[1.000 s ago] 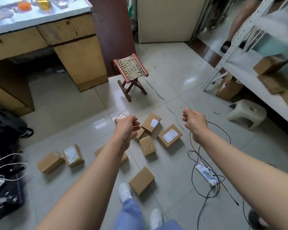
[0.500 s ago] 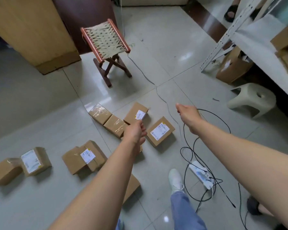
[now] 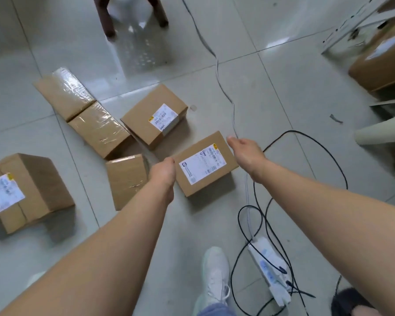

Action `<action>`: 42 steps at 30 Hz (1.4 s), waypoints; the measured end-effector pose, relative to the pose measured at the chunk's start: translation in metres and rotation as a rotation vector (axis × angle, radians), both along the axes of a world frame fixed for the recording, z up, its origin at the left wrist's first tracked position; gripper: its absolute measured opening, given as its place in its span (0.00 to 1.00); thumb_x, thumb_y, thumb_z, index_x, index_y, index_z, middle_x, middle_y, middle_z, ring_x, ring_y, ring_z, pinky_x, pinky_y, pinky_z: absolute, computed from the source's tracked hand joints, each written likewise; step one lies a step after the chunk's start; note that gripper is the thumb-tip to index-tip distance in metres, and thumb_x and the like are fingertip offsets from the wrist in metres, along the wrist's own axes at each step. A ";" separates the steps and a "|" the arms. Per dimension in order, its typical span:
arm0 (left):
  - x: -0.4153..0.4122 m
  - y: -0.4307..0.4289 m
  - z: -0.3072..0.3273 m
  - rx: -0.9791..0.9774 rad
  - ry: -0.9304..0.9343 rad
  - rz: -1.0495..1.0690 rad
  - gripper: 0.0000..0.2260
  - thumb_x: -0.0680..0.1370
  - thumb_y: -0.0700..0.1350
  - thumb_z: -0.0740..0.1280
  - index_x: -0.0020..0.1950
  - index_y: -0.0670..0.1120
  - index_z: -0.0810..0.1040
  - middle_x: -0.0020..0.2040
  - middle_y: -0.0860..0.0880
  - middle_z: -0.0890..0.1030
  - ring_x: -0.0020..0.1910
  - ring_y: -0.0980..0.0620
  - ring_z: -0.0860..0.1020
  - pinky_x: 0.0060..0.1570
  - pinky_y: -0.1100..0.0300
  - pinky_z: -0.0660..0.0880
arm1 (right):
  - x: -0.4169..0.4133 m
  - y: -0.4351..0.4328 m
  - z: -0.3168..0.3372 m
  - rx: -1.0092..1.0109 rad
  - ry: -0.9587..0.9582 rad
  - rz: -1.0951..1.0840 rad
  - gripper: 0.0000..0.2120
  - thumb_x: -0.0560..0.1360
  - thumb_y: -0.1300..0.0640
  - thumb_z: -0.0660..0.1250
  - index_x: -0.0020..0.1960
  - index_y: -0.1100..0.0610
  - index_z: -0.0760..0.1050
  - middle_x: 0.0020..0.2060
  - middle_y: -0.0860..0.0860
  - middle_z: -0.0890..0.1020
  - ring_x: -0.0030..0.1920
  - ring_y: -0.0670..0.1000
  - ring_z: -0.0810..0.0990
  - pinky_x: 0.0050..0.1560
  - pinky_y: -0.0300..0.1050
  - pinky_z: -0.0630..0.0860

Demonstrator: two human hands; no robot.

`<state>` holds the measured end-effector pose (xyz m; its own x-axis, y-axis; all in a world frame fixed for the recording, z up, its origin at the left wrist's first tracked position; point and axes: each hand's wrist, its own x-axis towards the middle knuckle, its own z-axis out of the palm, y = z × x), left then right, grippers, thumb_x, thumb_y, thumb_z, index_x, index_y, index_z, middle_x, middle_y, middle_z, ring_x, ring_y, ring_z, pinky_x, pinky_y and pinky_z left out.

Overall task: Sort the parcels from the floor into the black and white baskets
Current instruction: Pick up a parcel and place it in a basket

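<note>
Several brown cardboard parcels [image 3: 205,164], some labelled

At least seven parcels [image 3: 204,164], two hands [image 3: 246,153]

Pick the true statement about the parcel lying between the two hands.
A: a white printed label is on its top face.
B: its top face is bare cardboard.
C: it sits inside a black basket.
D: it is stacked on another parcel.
A: the parcel flanked by the left hand and the right hand shows a white label on top.
</note>
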<state>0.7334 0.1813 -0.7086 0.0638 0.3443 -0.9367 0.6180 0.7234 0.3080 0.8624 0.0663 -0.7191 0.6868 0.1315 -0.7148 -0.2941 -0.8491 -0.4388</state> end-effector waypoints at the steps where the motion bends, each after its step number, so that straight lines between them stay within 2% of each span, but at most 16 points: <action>1: 0.002 -0.004 -0.019 -0.025 0.000 0.004 0.07 0.82 0.47 0.56 0.51 0.46 0.71 0.37 0.49 0.69 0.32 0.54 0.66 0.34 0.63 0.64 | 0.002 -0.003 -0.021 -0.006 0.021 0.003 0.30 0.77 0.41 0.56 0.67 0.63 0.70 0.65 0.58 0.74 0.66 0.59 0.72 0.62 0.50 0.68; 3: 0.003 -0.011 -0.049 -0.090 -0.017 0.017 0.07 0.82 0.48 0.57 0.59 0.50 0.68 0.50 0.48 0.73 0.41 0.50 0.72 0.50 0.59 0.69 | 0.006 -0.008 -0.056 -0.034 0.048 0.003 0.34 0.77 0.39 0.56 0.74 0.60 0.62 0.71 0.56 0.67 0.71 0.58 0.66 0.67 0.52 0.63; 5: 0.000 -0.016 -0.076 -0.162 -0.040 0.049 0.12 0.81 0.50 0.59 0.63 0.52 0.69 0.58 0.49 0.72 0.57 0.47 0.72 0.63 0.54 0.64 | 0.008 -0.012 -0.081 -0.083 0.074 -0.002 0.37 0.77 0.37 0.55 0.77 0.58 0.53 0.75 0.55 0.60 0.75 0.57 0.59 0.71 0.53 0.58; 6: -0.001 -0.017 -0.086 -0.204 -0.072 0.068 0.11 0.81 0.51 0.59 0.61 0.52 0.71 0.58 0.49 0.74 0.58 0.48 0.73 0.63 0.52 0.65 | 0.010 -0.013 -0.090 -0.092 0.098 -0.006 0.39 0.76 0.35 0.54 0.78 0.57 0.51 0.76 0.54 0.58 0.75 0.57 0.58 0.72 0.54 0.57; 10: -0.005 -0.013 -0.104 -0.282 -0.160 0.157 0.18 0.81 0.54 0.57 0.64 0.46 0.74 0.50 0.48 0.80 0.45 0.51 0.78 0.36 0.57 0.72 | 0.007 -0.014 -0.106 -0.053 0.227 -0.012 0.44 0.70 0.28 0.51 0.76 0.56 0.58 0.73 0.52 0.66 0.72 0.55 0.64 0.67 0.52 0.60; 12: -0.008 -0.007 -0.094 -0.303 -0.170 0.144 0.20 0.81 0.57 0.57 0.63 0.44 0.74 0.49 0.47 0.79 0.46 0.49 0.78 0.33 0.55 0.73 | 0.003 -0.011 -0.093 -0.035 0.221 -0.052 0.40 0.72 0.29 0.51 0.73 0.56 0.64 0.69 0.50 0.71 0.69 0.53 0.68 0.61 0.48 0.61; 15: -0.007 0.011 -0.059 -0.334 -0.201 0.100 0.20 0.79 0.60 0.57 0.51 0.44 0.75 0.53 0.44 0.78 0.48 0.47 0.77 0.34 0.51 0.71 | 0.006 -0.003 -0.057 -0.011 0.128 -0.129 0.30 0.77 0.36 0.53 0.64 0.59 0.71 0.58 0.49 0.76 0.56 0.51 0.73 0.54 0.42 0.63; 18: -0.001 0.041 -0.006 -0.295 -0.233 0.080 0.22 0.79 0.61 0.57 0.47 0.43 0.75 0.54 0.42 0.79 0.52 0.45 0.78 0.41 0.48 0.73 | 0.009 0.010 0.003 -0.005 -0.003 -0.223 0.27 0.78 0.41 0.55 0.61 0.62 0.72 0.53 0.54 0.78 0.48 0.54 0.75 0.38 0.43 0.66; 20: 0.004 0.062 0.039 -0.239 -0.261 0.061 0.22 0.79 0.61 0.56 0.44 0.43 0.75 0.49 0.44 0.80 0.48 0.46 0.78 0.46 0.47 0.73 | 0.010 0.025 0.050 0.026 -0.060 -0.289 0.27 0.76 0.40 0.56 0.61 0.62 0.73 0.53 0.55 0.80 0.48 0.55 0.77 0.34 0.43 0.66; 24: 0.003 0.110 0.148 -0.101 -0.279 0.048 0.21 0.79 0.61 0.56 0.42 0.44 0.73 0.38 0.46 0.74 0.37 0.48 0.74 0.41 0.51 0.76 | 0.004 0.067 0.152 0.113 -0.140 -0.356 0.27 0.76 0.39 0.55 0.57 0.61 0.75 0.51 0.55 0.80 0.50 0.57 0.79 0.43 0.45 0.70; 29: -0.023 0.180 0.284 0.016 -0.274 0.068 0.23 0.76 0.66 0.56 0.48 0.46 0.73 0.41 0.44 0.75 0.38 0.46 0.74 0.39 0.48 0.75 | -0.026 0.135 0.291 0.301 -0.161 -0.343 0.29 0.75 0.36 0.52 0.55 0.59 0.76 0.51 0.54 0.81 0.50 0.55 0.79 0.46 0.46 0.71; 33: -0.056 0.228 0.392 0.176 -0.301 0.068 0.18 0.78 0.63 0.56 0.44 0.49 0.73 0.41 0.46 0.78 0.40 0.45 0.75 0.52 0.41 0.72 | -0.058 0.184 0.405 0.416 -0.171 -0.261 0.26 0.79 0.39 0.50 0.52 0.58 0.76 0.50 0.53 0.80 0.50 0.54 0.77 0.46 0.44 0.67; 36: -0.092 0.255 0.465 0.240 -0.299 0.069 0.20 0.77 0.64 0.55 0.49 0.49 0.75 0.46 0.45 0.80 0.49 0.42 0.77 0.60 0.33 0.66 | -0.088 0.212 0.474 0.485 -0.166 -0.243 0.28 0.78 0.36 0.51 0.54 0.57 0.77 0.52 0.53 0.80 0.53 0.54 0.77 0.49 0.44 0.68; 38: -0.113 0.270 0.511 0.288 -0.352 0.094 0.23 0.77 0.64 0.54 0.51 0.46 0.75 0.46 0.44 0.80 0.52 0.41 0.77 0.56 0.38 0.71 | -0.111 0.229 0.518 0.524 -0.169 -0.227 0.30 0.77 0.35 0.51 0.58 0.57 0.77 0.54 0.53 0.79 0.55 0.54 0.76 0.53 0.44 0.69; 40: -0.135 0.281 0.553 0.363 -0.395 0.130 0.20 0.78 0.62 0.55 0.49 0.46 0.74 0.40 0.46 0.78 0.44 0.45 0.78 0.41 0.49 0.74 | -0.135 0.242 0.556 0.549 -0.143 -0.210 0.36 0.73 0.30 0.51 0.62 0.57 0.75 0.58 0.53 0.79 0.57 0.54 0.77 0.58 0.47 0.71; 42: -0.160 0.287 0.592 0.413 -0.450 0.132 0.15 0.77 0.57 0.57 0.41 0.47 0.71 0.36 0.48 0.75 0.37 0.48 0.75 0.38 0.56 0.71 | -0.157 0.252 0.588 0.607 -0.113 -0.214 0.36 0.72 0.28 0.50 0.61 0.55 0.75 0.56 0.52 0.80 0.53 0.52 0.79 0.53 0.46 0.74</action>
